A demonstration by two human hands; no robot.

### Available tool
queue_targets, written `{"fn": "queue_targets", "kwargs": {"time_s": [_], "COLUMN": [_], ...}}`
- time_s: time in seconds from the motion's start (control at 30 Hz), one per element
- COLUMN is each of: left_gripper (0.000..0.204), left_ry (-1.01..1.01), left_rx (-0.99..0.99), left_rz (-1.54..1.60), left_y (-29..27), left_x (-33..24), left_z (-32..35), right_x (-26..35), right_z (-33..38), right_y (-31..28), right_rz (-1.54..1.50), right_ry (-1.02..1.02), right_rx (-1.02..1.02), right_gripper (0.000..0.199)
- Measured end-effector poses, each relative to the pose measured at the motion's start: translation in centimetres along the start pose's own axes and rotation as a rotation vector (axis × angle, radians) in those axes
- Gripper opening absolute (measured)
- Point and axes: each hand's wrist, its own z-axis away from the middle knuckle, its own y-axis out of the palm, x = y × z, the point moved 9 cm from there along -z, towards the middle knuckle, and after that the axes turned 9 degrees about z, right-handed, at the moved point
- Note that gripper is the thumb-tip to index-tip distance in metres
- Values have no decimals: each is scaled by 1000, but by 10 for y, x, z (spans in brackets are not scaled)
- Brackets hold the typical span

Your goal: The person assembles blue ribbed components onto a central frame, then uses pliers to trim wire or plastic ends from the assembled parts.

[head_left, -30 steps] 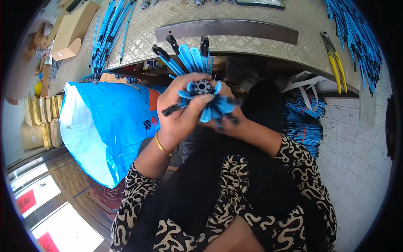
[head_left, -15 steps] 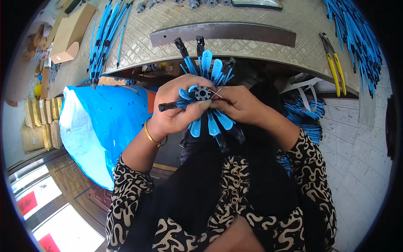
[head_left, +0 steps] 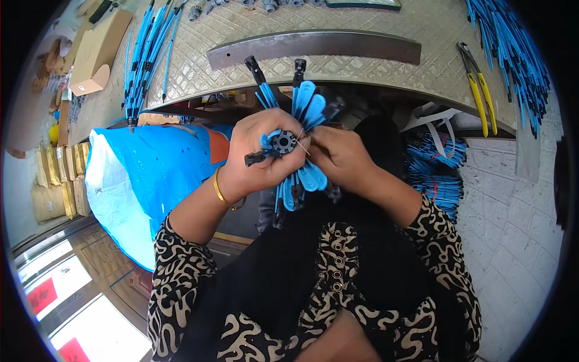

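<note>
My left hand [head_left: 256,145] is wrapped around a round black slotted hub [head_left: 283,142], whose toothed face points up between thumb and fingers. Flat blue strips [head_left: 312,175] and thin blue rods with black end pieces [head_left: 254,71] fan out around the hub, above and below my hands. Close against the hub's right side, my right hand [head_left: 341,151] has its fingertips pinched on a thin wire [head_left: 304,148]. The wire's ends cross beside the hub. My fingers cover part of the hub's edge and the strip roots.
A curved metal bar [head_left: 313,49] lies on the patterned bench [head_left: 193,48]. Yellow-handled pliers [head_left: 477,96] rest at the right, by a heap of blue rods [head_left: 506,48]. More rods [head_left: 151,54] lie left. A big blue sack [head_left: 163,163] stands below the bench's left side.
The hub and my left hand have shifted slightly left and down, and the fan of blue strips has turned a little. My right hand stays pinched beside the hub.
</note>
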Motion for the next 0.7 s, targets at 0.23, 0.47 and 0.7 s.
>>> {"fn": "queue_targets", "kwargs": {"time_s": [0.23,0.47,0.7], "left_gripper": [17,22,20], "left_ry": [-138,-69,-178], "left_rx": [-14,11,50], "left_rz": [21,-75,-64], "left_y": [-5,14,40], "left_x": [2,-2,-3], "left_z": [3,-18,-42], "right_x": [37,41,-19], "right_z": [-3,-3,11], "right_y": [-23,-47,-57], "right_rz": [226,377,-287], "right_ry": [-277,-436,180], "right_rx": [-28,-20,-123], "right_gripper": [25,20,16]}}
